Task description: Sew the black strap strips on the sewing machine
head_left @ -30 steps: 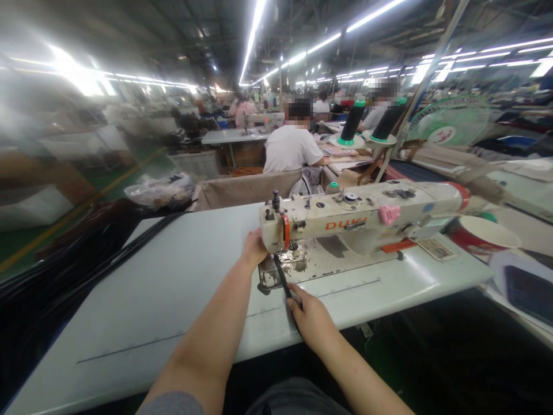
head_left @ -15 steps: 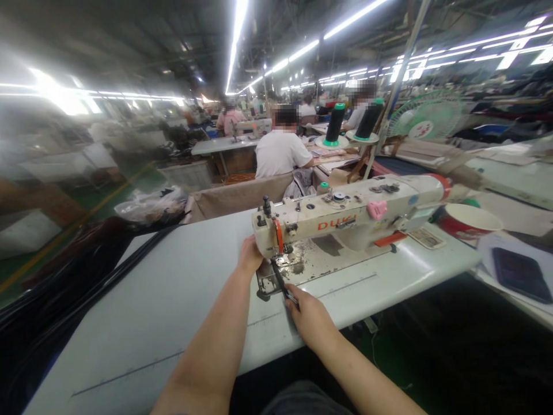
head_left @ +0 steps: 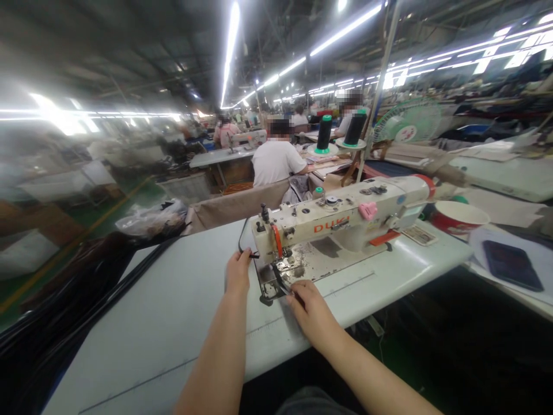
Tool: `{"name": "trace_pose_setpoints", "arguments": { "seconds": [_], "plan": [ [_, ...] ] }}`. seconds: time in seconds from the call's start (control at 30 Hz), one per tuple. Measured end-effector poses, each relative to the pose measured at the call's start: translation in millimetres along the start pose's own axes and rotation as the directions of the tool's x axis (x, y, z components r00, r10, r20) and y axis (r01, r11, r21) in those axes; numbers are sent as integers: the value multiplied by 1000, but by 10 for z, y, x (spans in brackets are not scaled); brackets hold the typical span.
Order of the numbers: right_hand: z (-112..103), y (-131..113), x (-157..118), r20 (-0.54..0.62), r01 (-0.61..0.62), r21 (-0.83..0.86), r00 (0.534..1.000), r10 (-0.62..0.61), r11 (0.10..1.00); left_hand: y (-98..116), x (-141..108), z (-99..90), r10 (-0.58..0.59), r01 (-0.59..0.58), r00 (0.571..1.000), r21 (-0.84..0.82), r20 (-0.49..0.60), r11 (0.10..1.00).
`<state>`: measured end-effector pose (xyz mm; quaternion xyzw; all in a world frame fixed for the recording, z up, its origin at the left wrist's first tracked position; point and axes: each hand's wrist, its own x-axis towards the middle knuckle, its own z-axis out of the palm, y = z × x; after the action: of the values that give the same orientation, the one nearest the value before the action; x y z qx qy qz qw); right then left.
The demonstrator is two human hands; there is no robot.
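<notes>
A white sewing machine [head_left: 341, 222] stands on the pale table before me. Under its presser foot runs a narrow black strip [head_left: 280, 278]. My right hand [head_left: 311, 311] is closed on the strip's near end, in front of the needle area. To the left of the machine head, my left hand [head_left: 238, 272] pinches a thin black strip [head_left: 242, 236] that curves up behind its fingers. Whether the two strips are one piece is hidden by the machine head.
Black material [head_left: 129, 276] lies along the table's left edge. Thread cones [head_left: 324, 134] stand behind the machine. At the right are a red-and-white tub [head_left: 458, 218] and a phone [head_left: 512, 265]. A person in a white shirt [head_left: 276, 161] sits ahead, beyond a beige cloth panel [head_left: 233, 202].
My left hand has come out from behind the machine head, leftward, with a loop of black strip now showing. My right hand stays near the strip's front end. The view has shifted slightly.
</notes>
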<state>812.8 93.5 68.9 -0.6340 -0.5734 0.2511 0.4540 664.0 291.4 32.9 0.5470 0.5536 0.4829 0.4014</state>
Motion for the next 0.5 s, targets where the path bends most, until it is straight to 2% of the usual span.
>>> {"name": "trace_pose_setpoints", "arguments": {
  "seconds": [0.07,0.13,0.2,0.3,0.4,0.5],
  "plan": [
    [41,-21,38,68,5,42,998,-8,999,-24,-100,-93,-23,19,999,-128,-27,992],
    [119,-31,75,173,-51,134,985,28,990,-50,-225,-209,-48,35,998,-226,-51,974],
    [226,-29,113,295,-175,271,951,91,946,-74,-370,-330,-73,49,996,-337,-58,940],
    [399,-11,182,422,-391,432,884,201,813,-94,-591,-488,-97,53,993,-486,-65,872],
    [538,13,272,457,-483,480,850,261,733,-87,-778,-610,-58,8,994,-479,-90,878],
    [635,25,366,474,-495,478,841,261,726,-73,-933,-718,2,-40,995,-382,-99,923]
  ]
}}
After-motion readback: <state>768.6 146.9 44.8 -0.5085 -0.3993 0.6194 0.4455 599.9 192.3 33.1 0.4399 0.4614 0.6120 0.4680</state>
